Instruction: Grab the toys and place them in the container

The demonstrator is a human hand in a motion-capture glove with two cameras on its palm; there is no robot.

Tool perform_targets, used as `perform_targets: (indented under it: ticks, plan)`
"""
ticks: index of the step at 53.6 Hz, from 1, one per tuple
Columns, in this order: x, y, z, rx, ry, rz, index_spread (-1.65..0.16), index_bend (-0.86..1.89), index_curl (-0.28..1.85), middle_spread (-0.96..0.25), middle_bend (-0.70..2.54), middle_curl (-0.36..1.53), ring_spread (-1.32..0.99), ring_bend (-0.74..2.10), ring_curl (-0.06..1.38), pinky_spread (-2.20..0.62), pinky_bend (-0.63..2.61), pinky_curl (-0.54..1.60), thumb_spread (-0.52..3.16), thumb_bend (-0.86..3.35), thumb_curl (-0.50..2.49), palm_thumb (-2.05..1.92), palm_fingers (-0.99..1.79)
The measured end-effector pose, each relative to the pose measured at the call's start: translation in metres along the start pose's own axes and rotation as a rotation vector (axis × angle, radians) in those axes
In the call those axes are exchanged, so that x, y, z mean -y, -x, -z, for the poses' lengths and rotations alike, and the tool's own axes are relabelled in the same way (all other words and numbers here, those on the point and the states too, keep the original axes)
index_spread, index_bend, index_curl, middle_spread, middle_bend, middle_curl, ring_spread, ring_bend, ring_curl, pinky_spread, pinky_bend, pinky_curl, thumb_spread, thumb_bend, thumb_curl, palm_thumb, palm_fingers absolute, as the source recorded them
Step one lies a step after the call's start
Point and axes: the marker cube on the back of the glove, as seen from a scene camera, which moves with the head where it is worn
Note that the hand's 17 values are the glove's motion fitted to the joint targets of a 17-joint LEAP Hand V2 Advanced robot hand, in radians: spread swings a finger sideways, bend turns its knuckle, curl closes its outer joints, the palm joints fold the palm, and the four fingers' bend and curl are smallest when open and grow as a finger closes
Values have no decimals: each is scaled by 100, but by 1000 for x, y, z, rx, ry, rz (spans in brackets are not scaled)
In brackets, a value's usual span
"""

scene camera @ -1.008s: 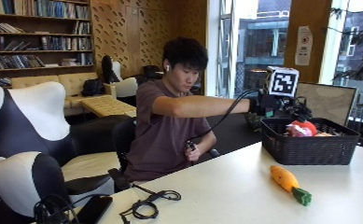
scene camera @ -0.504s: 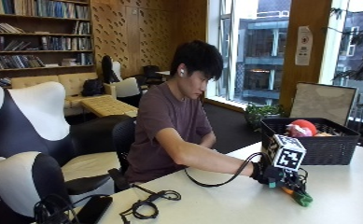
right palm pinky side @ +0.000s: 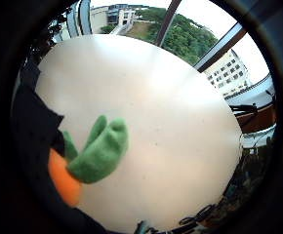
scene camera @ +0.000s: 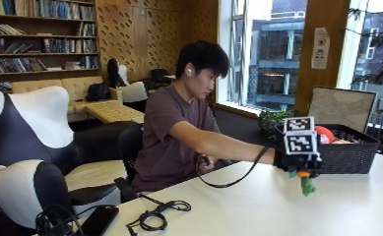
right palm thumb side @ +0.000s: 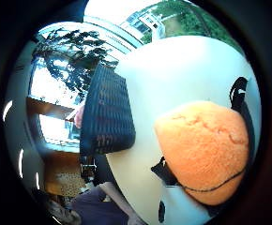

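Observation:
My gloved right hand [scene camera: 297,162] grips a plush carrot and holds it in the air just in front of the black wicker container [scene camera: 348,152]. The carrot's green leaves [scene camera: 307,186] hang down below the hand, above the white table [scene camera: 256,206]. In the little finger side palm view the green leaves [right palm pinky side: 100,151] and a bit of orange body [right palm pinky side: 63,180] hang over the table. The orange body [right palm thumb side: 204,150] fills much of the thumb side palm view, with the container [right palm thumb side: 105,112] beyond it. A red toy [scene camera: 323,133] lies inside the container.
A black cable and earphones [scene camera: 157,215] and a dark phone [scene camera: 99,220] lie at the table's near left corner. A board [scene camera: 343,109] stands behind the container. The person's bare left hand [scene camera: 207,162] rests at the table edge.
One second ago the hand was over the container; half a second ago it was down on the carrot on the table. Now it has lifted the carrot and carried it toward the container.

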Motion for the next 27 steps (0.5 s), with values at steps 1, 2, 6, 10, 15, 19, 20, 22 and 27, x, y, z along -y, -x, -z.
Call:
perform_targets:
  ticks: [1, 2, 6, 10, 15, 19, 20, 22, 27]
  plan:
    - [1, 6, 8, -5, -3, -1, -32, 77, 65, -30, 106, 71, -41, 108, 66, -32, 79, 42, 86, 9, 62, 56, 131]
    - [3, 13, 17, -11, -9, 0, -32, 80, 66, -29, 108, 72, -41, 109, 66, -32, 81, 43, 85, 9, 63, 56, 130]
    - [9, 41, 58, -48, -57, 20, -31, 88, 73, -28, 115, 76, -41, 115, 69, -34, 87, 47, 77, 7, 66, 56, 124]
    - [12, 75, 103, -81, -95, 52, -30, 94, 78, -26, 121, 79, -41, 120, 71, -35, 92, 50, 72, 5, 70, 56, 120]
    - [15, 122, 150, -134, -128, 95, -29, 99, 83, -24, 125, 81, -41, 124, 73, -36, 96, 52, 66, 4, 74, 57, 116]
    - [15, 161, 173, -140, -123, 148, -28, 100, 86, -23, 128, 82, -41, 126, 74, -36, 98, 54, 62, 3, 77, 57, 113]
    - [15, 169, 176, -155, -117, 161, -28, 100, 87, -23, 128, 82, -40, 127, 74, -36, 98, 54, 61, 3, 78, 57, 112]
    - [15, 180, 178, -221, -110, 171, -27, 101, 89, -22, 129, 83, -40, 128, 74, -36, 100, 55, 60, 2, 79, 58, 112]
    - [22, 210, 173, -373, -128, 58, -27, 101, 92, -21, 131, 84, -40, 129, 75, -36, 100, 56, 57, 1, 82, 58, 110]
